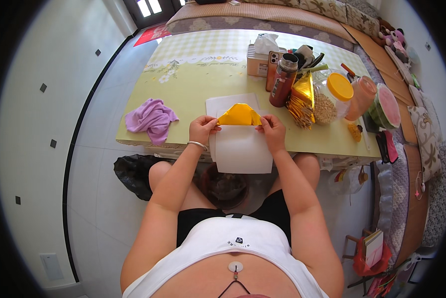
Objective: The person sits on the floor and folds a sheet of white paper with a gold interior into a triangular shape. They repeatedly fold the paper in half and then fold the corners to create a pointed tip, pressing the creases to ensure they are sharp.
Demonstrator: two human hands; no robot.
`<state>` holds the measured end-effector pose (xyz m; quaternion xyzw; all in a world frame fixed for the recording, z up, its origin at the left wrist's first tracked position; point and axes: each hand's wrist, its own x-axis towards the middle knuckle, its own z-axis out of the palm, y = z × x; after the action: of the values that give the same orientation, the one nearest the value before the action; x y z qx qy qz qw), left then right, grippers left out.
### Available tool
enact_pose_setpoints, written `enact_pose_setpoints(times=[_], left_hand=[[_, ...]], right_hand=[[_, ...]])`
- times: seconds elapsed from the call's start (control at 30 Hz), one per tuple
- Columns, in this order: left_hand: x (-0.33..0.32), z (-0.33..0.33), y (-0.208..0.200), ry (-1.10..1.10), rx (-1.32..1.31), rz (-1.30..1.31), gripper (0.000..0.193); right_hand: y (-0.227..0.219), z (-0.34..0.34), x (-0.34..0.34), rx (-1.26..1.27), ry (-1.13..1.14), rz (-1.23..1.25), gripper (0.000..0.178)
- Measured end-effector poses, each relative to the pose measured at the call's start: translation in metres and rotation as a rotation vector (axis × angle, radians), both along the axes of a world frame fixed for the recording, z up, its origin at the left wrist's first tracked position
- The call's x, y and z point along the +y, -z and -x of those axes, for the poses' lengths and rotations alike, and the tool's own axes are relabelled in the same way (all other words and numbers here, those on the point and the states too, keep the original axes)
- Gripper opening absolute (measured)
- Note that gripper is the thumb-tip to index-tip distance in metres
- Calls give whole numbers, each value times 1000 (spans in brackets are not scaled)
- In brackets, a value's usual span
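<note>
A partly folded sheet of shiny gold paper (pixel 239 114) stretches between my two hands above the table's near edge. My left hand (pixel 203 130), with a bracelet at the wrist, pinches its left corner. At the right corner, my right hand (pixel 272 132) grips it between thumb and fingers. Beneath the gold paper lie white sheets (pixel 244 151), one hanging past the table edge toward my lap. To the right stands a bundle of folded gold paper pieces (pixel 301 104), beside a dark red thermos (pixel 284 79).
A purple cloth (pixel 152 120) lies on the table (pixel 193 94) at left. Toward the right are a phone (pixel 272 69), a tissue box (pixel 259 62), a yellow-lidded jar (pixel 332 97) and a cut watermelon (pixel 384 107). Below, a bin (pixel 226 186) sits between my legs, a black bag (pixel 132 176) beside them.
</note>
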<state>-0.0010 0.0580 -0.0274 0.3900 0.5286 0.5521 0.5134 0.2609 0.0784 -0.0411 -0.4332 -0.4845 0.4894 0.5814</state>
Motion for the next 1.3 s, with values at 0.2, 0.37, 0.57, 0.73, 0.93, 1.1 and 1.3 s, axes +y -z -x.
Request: enact_pose_setpoints(times=[0.2, 0.37, 0.57, 0.73, 0.93, 1.1, 1.3], left_hand=[[-1, 5, 4, -5, -46, -35, 12], [0, 11, 12, 16, -63, -35, 15], [-1, 18, 18, -4, -139, -87, 9], [2, 21, 29, -13, 41, -85, 8], [0, -1, 23, -273, 623, -239, 20], [-53, -25, -18, 93, 1207, -862, 42], [-66, -34, -10, 356, 1228, -756, 45]], right_hand=[[-4, -1, -2, 19, -50, 20, 21], [-5, -3, 1, -69, -75, 58, 21], [-5, -3, 2, -116, -80, 82, 9], [-4, -3, -1, -156, -88, 24, 6], [3, 1, 3, -173, -61, -24, 6], [0, 2, 1, -167, -34, 4, 6], [3, -2, 0, -256, -38, -57, 9]])
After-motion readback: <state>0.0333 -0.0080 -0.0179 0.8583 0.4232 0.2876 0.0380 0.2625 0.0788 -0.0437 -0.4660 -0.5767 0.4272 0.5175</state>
